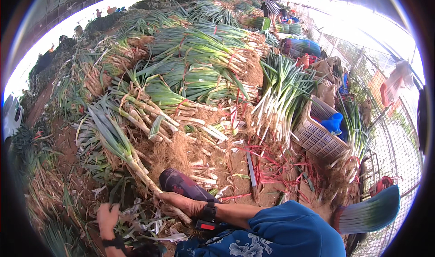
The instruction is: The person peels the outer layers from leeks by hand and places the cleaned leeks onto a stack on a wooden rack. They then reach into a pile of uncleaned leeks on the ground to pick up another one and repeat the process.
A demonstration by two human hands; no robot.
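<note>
My right hand (pixel 181 202) is closed around the lower white stalk of a long green onion (pixel 131 159). Its leafy top points up and to the left, and its root end sticks out below my fingers. My left hand (pixel 108 218) is low on the left, apart from that stalk, above stripped leaves and pale peelings (pixel 152 223). Its fingers look slightly apart, with nothing visible in them. Beyond my hands lie untrimmed green onions with brown hairy roots (pixel 174 155). A dark patterned sleeve or leg covering (pixel 183 184) shows behind my right wrist.
Tied green onion bundles (pixel 204 44) are heaped ahead. Cleaned stalks (pixel 276 103) lean by a pale plastic crate (pixel 321 137) holding something blue. A long flat blade (pixel 251 168) lies near red ties (pixel 276 166). Mesh fencing (pixel 389 139) runs along the right; another person (pixel 273 10) bends far back.
</note>
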